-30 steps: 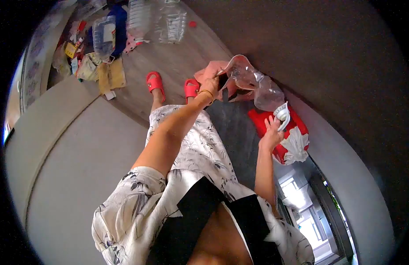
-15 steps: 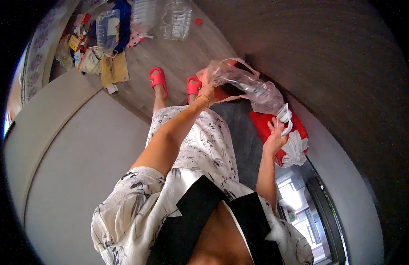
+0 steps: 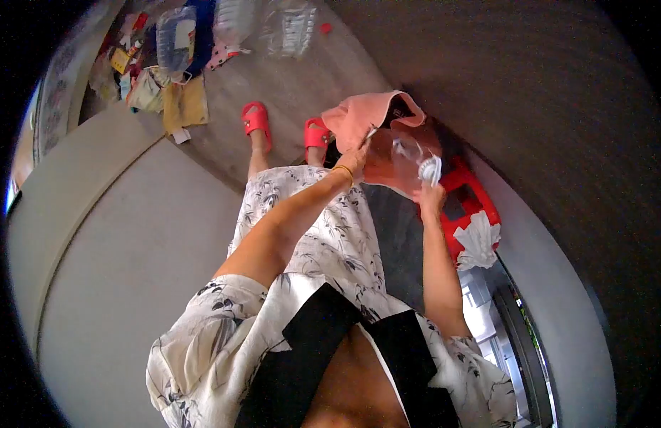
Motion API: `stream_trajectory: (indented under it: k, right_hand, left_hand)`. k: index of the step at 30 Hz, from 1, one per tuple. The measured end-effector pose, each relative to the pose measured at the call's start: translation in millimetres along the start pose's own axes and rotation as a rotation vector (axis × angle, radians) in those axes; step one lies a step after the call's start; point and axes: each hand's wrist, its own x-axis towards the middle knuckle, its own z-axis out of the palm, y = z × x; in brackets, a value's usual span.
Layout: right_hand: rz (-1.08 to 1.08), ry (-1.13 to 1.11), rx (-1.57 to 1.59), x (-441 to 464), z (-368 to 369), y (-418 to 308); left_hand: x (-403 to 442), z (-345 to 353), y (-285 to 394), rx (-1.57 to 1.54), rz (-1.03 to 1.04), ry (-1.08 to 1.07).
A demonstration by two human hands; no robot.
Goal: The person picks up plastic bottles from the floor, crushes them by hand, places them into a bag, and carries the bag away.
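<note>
A pink bag [image 3: 359,120] stands with its mouth spread wide, and my left hand [image 3: 354,158] is closed on its near rim. My right hand [image 3: 431,200] grips a clear plastic bottle [image 3: 405,151] at its white cap and handle end. Most of the bottle is down inside the bag, so its lower part is hidden. The near edge of the bag runs close by my right fingers; I cannot tell whether they also hold it.
A red plastic stool or crate [image 3: 480,191] is at the right, with a crumpled white plastic bag [image 3: 478,242] on it. Clear plastic containers [image 3: 297,32], a brown paper piece [image 3: 186,105] and mixed clutter lie on the far floor. Dark panelling [image 3: 530,107] rises on the right.
The bottle has gone from lying across the bag's top to mostly inside it. My right hand has moved forward with it; my left hand has shifted right, and the bag's mouth is wider.
</note>
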Motion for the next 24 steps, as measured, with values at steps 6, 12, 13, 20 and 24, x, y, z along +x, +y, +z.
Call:
stream_trajectory:
  k: [6, 12, 13, 20, 24]
  right_hand:
    - [0.406, -0.384, 0.61, 53, 72, -9]
    - [0.208, -0.471, -0.096, 91, 100, 33]
    - [0.116, -0.463, -0.316, 92, 99, 38]
    - [-0.226, -0.25, -0.571, 58, 91, 30]
    - [-0.422, 0.102, -0.346, 21, 60, -39]
  left_hand:
    - [21, -127, 80, -0.325, -0.114, -0.04]
    - [23, -164, 100, -0.279, -0.16, -0.36]
    - [18, -159, 101, -0.257, -0.091, -0.33]
    - [-49, -133, 59, -0.257, -0.106, -0.14]
    - [-97, -206, 27, -0.158, -0.294, 0.033]
